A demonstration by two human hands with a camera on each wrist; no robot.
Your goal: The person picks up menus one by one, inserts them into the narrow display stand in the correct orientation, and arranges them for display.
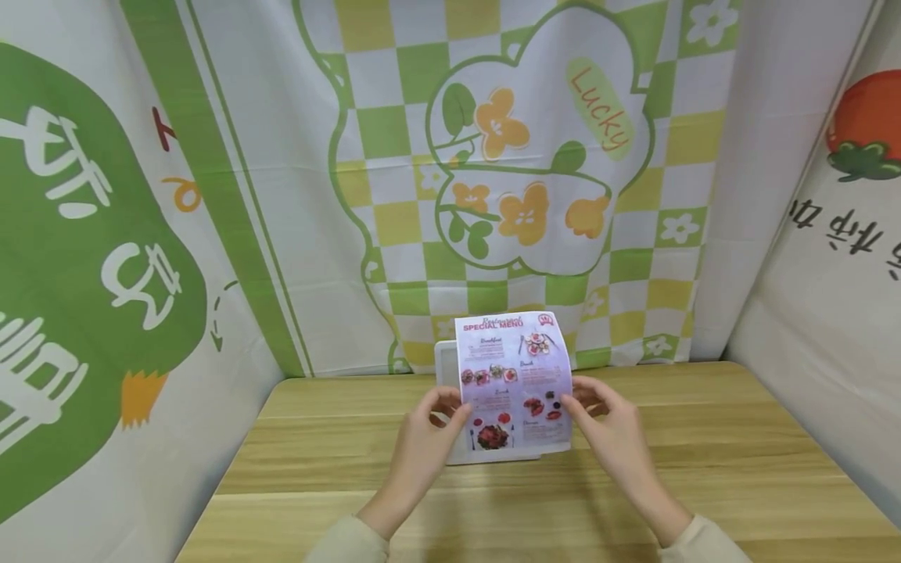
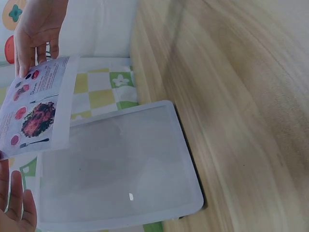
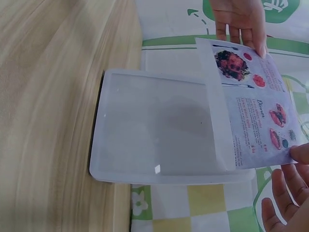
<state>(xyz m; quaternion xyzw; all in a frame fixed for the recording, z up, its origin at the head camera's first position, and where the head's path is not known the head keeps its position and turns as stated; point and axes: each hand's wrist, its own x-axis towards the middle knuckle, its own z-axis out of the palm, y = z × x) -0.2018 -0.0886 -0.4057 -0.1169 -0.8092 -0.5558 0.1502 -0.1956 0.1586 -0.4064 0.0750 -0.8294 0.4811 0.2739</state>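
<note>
Menu sheet (image 1: 515, 383) reads "SPECIAL MENU" above "Breakfast".

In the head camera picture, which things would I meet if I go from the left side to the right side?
Green wall patch with white writing, left hand, printed menu sheet, right hand, red tomato print.

**Curvy menu sheet (image 1: 517, 391) in front of a blank board (image 2: 128, 169)**

So the sheet's a pale purplish "Special Menu" with food pics, text right way up, plain strip along the bottom. It's held up by both side edges and bowing a bit. Behind it, the grey, white-framed, round-cornered board stands on the desk (image 1: 338, 461), partly covered.
</note>
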